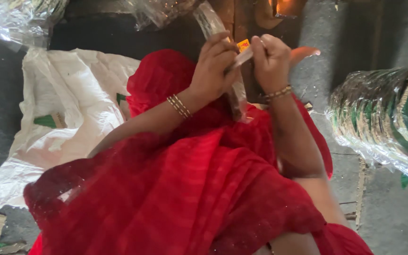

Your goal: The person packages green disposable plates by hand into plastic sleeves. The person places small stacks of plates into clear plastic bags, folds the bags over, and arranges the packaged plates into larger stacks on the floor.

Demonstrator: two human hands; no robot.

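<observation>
Here, two bare hands meet above a lap draped in sheer red pleated cloth. The left hand has its fingers curled in and pinched on a long, narrow clear plastic sleeve that rises past the fingertips and hangs down below the palm to a darker lower end near the lap. The right hand, likewise closed rather than spread, grips a thin pale strip that runs across from the left hand's fingers; a small yellow and red tag shows just above it, between the two hands. Each wrist carries thin gold bangles: three can be counted on the left wrist, while those on the right wrist are too blurred to count.

One large crumpled white plastic sack lies spread on the grey floor to the left, with a small green and tan piece resting on it. One stack of green, gold-rimmed paper plates wrapped in clear film lies on its side at the right, well apart from the hands. More crumpled clear film sits in the top left corner.
</observation>
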